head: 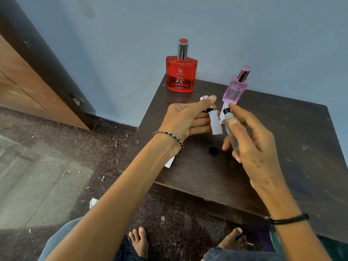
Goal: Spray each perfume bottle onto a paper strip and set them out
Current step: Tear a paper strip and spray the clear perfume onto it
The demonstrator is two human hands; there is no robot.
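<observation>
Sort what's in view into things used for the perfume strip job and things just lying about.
For the job:
clear bottle in the right hand
paper strip in the left hand
red bottle
pink bottle
black cap on the table

Lying about:
paper scraps on the floor

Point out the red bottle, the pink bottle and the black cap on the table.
red bottle (181, 76): head view, on its front label.
pink bottle (233, 91): head view, on its glass body.
black cap (213, 151): head view, on its top.
</observation>
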